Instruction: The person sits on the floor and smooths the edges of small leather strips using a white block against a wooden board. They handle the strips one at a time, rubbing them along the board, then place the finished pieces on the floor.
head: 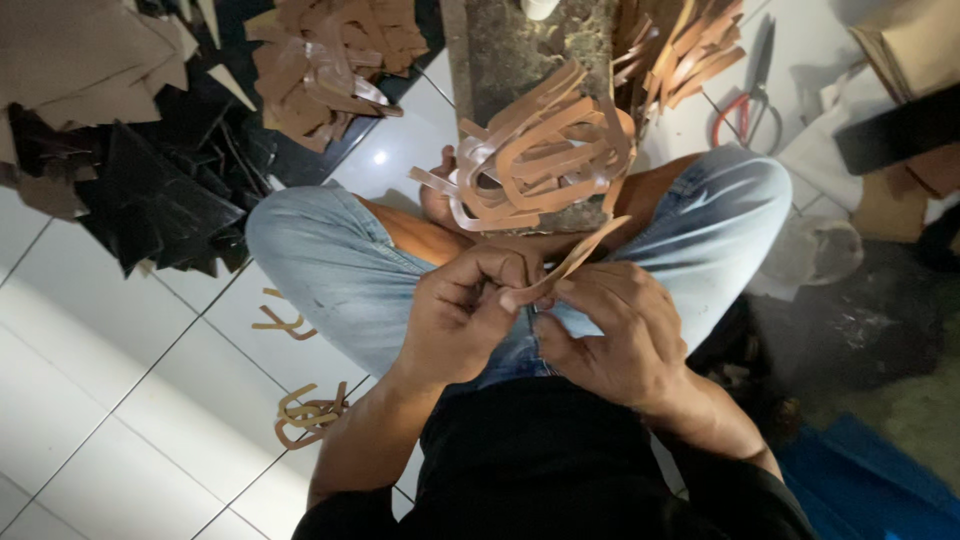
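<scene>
Both hands, left [462,315] and right [605,335], pinch one tan strip [575,258] over the lap, white floor [120,390] open leftward.

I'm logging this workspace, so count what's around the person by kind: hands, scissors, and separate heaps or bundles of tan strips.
Hands: 2, the left hand and right hand, both pinching one tan strip
Scissors: 1, red-handled
Tan strip heaps: 5, namely the lap pile, top-left heap, top-right heap, and two floor bundles
Total: 8
</scene>
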